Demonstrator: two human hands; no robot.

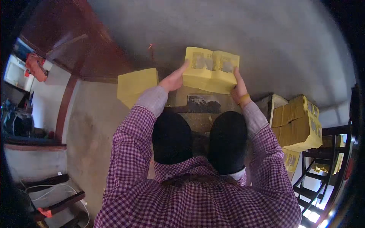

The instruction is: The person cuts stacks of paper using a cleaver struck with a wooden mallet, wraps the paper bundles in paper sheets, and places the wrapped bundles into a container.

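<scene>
Both my hands grip a stack of yellow joss paper [211,74] by its two sides, out in front of my knees. Its upper face carries two printed panels with silvery patches and a crease between them. My left hand [174,79] has its thumb along the left edge. On the right edge is my right hand [239,88], with a yellow band at the wrist. Left of my left hand sits another yellow paper stack [137,84] with a plain face. A dark, worn block [204,103] lies just below the held stack.
At the right, a tall pile of yellow paper [294,123] leans beside my arm, near a dark ladder-like rack [317,171]. A low wooden frame with a pale cable [53,197] stands at lower left. A grey wall [273,41] rises ahead.
</scene>
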